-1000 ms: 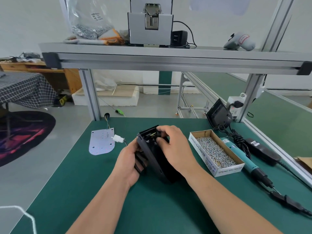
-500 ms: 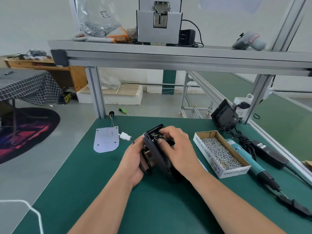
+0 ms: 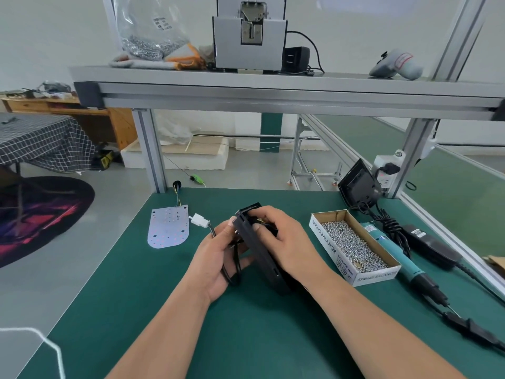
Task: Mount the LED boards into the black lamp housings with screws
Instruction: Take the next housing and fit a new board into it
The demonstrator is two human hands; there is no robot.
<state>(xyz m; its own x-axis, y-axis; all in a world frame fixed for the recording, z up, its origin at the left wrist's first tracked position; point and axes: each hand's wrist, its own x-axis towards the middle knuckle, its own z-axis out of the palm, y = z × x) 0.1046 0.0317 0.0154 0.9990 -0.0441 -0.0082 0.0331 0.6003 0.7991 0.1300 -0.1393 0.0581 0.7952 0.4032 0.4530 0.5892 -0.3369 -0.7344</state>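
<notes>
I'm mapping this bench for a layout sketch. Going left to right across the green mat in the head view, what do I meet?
LED board → white connector → left hand → black lamp housing → right hand → box of screws → teal screwdriver → black power adapter.

Your right hand (image 3: 284, 242) covers the open face of the housing (image 3: 258, 250), so its inside is hidden. Your left hand (image 3: 216, 258) hides part of the cable (image 3: 232, 283). Right of your hands, a cord (image 3: 481, 333) is cut off at the edge.

Round rug (image 3: 41, 214), checked tablecloth (image 3: 41, 140), wooden desk (image 3: 120, 127)
</notes>
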